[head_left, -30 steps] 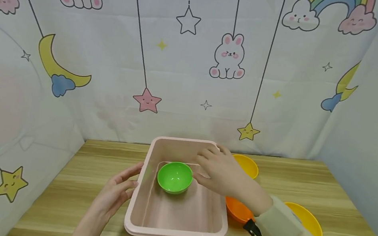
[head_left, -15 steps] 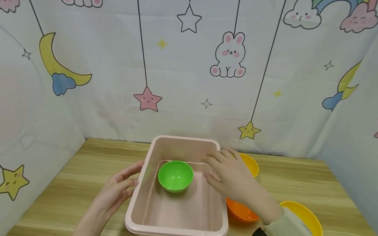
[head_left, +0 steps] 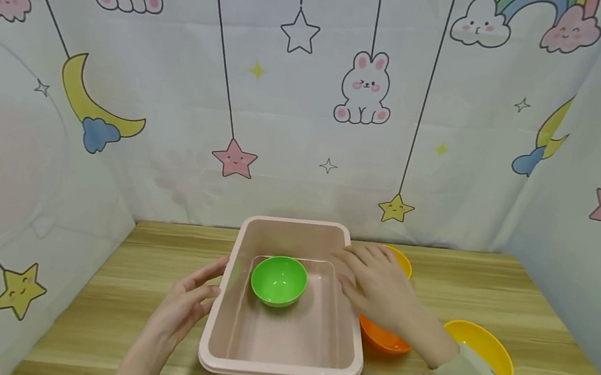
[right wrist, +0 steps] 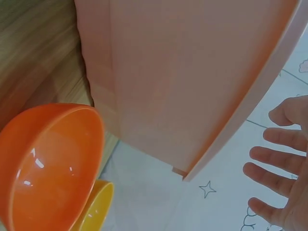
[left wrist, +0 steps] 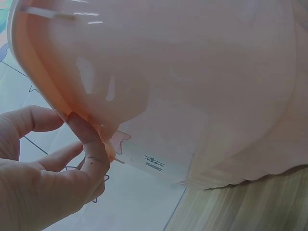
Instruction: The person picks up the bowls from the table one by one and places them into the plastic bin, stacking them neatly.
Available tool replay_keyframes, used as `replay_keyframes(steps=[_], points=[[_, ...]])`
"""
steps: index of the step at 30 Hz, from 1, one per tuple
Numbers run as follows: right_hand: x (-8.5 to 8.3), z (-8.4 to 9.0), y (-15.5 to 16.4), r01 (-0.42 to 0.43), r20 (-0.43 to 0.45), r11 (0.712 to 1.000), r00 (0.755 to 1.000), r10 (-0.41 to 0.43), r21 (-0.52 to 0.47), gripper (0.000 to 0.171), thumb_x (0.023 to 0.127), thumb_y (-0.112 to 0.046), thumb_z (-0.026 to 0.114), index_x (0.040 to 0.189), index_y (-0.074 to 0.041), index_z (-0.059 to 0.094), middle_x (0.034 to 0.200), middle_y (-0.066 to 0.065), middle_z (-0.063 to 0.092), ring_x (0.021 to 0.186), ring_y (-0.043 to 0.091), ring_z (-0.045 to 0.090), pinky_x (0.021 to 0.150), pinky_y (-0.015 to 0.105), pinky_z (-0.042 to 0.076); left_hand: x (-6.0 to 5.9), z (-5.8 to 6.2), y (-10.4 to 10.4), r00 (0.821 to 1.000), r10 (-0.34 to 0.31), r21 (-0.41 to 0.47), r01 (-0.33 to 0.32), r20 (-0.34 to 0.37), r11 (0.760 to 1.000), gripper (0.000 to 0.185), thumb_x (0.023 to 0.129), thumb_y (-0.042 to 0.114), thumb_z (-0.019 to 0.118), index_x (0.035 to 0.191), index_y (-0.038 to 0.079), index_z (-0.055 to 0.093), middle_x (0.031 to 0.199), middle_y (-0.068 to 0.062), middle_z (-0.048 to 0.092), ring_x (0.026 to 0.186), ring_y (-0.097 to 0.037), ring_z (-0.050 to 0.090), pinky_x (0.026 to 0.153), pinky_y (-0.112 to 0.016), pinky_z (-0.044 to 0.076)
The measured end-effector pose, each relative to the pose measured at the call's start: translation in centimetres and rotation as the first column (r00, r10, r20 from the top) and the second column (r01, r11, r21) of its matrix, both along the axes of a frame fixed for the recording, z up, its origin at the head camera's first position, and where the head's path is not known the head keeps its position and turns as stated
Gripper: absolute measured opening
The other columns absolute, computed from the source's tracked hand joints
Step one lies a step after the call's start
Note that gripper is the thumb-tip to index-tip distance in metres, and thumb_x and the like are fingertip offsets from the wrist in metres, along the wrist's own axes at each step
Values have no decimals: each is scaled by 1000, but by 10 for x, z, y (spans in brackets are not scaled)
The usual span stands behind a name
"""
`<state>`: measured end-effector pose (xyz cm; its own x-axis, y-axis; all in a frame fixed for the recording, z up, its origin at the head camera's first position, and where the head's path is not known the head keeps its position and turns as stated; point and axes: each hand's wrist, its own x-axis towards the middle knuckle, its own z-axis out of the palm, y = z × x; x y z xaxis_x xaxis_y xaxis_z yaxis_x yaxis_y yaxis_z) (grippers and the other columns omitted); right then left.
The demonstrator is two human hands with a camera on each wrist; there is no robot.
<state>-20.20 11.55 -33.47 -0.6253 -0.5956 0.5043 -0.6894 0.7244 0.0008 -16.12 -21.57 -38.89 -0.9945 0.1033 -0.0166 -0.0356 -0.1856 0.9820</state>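
Note:
A green bowl (head_left: 279,281) sits inside the pink plastic tub (head_left: 280,374), toward its back left. Fingers of my left hand (head_left: 181,310) touch the tub's left side; in the left wrist view this hand (left wrist: 57,168) has its fingertips against the rim from outside, with the fingers loosely bent. Over the tub's right rim hovers my right hand (head_left: 381,288), fingers spread and holding nothing. Its fingers stand apart from the rim in the right wrist view. An orange bowl (head_left: 385,339) stands right of the tub, partly hidden by the right hand and forearm.
Behind the right hand is a yellow bowl (head_left: 401,260), mostly covered. Another yellow bowl (head_left: 485,349) lies farther right, partly behind the sleeve. A wood-grain table (head_left: 150,269) carries everything, and a patterned cloth (head_left: 310,118) closes off the back and sides.
My right hand has moved right, from over the tub's inside to its right rim. The left hand, the tub and the green bowl have stayed put.

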Motion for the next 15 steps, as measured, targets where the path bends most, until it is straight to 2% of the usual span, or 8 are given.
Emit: replay_keyframes(steps=[6, 15], points=[[1, -6, 4, 29, -10, 999, 1000, -29, -18, 38, 88, -23, 63, 126, -18, 61, 118, 0, 65, 106, 22, 57, 102, 45, 38, 0, 0, -1, 1000, -3, 9, 3, -8, 1000, 62, 88, -3, 52, 147, -3, 33, 123, 6, 54, 106, -17, 61, 88, -29, 53], [1, -20, 14, 26, -32, 998, 999, -28, -64, 34, 88, -22, 64, 121, -15, 64, 114, 1, 66, 105, 23, 58, 97, 45, 41, 0, -1, -1, 1000, -6, 13, 6, -9, 1000, 61, 88, -3, 52, 146, -3, 34, 124, 5, 53, 106, -17, 61, 87, -29, 53]])
